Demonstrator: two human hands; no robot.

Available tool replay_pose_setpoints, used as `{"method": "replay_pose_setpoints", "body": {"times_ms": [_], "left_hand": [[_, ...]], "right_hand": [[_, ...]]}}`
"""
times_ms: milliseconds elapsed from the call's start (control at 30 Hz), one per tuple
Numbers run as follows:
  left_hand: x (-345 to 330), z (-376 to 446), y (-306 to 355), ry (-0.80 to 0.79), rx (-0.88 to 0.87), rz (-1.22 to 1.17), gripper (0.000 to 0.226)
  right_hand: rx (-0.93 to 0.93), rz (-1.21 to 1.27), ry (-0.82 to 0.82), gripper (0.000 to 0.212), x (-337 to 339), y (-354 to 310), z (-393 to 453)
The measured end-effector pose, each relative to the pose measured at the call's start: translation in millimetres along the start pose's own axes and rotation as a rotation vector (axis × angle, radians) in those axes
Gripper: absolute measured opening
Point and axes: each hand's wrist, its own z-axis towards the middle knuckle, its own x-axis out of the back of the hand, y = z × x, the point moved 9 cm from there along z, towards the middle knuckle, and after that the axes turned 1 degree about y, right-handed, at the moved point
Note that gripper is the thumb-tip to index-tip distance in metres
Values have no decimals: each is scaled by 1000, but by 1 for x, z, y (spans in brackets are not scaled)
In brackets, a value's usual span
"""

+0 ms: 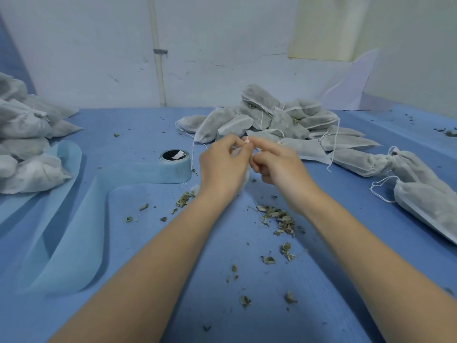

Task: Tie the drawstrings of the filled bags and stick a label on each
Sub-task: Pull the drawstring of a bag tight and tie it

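Note:
My left hand [223, 164] and my right hand [274, 164] meet over the middle of the blue table. Between their fingertips they pinch a small white piece [247, 141], a label or a knot; I cannot tell which. A white bag [243, 174] is mostly hidden behind my left hand, with only slivers showing. A label roll [176, 158] with a pale blue backing strip [146, 173] stands just left of my hands. A heap of filled grey-white drawstring bags [272, 120] lies behind my hands.
More filled bags are piled at the left edge [22, 144] and lie along the right side [420, 191]. Dried leaf crumbs [279, 219] are scattered over the blue table [222, 293]. A wall with a white pipe [158, 60] closes the far side.

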Motion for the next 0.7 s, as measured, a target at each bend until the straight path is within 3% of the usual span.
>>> {"method": "replay_pose_setpoints", "body": {"times_ms": [167, 267, 433, 700], "left_hand": [[1, 1, -4, 22, 47, -12, 16], [0, 2, -9, 11, 85, -70, 20], [-6, 1, -13, -47, 140, -255, 21], [-5, -1, -9, -157, 128, -407, 17]], "right_hand": [[172, -315, 71, 27, 0, -18, -5], [187, -383, 118, 17, 7, -20, -4], [103, -268, 132, 8, 17, -11, -2], [21, -127, 64, 13, 28, -2, 3]]}}
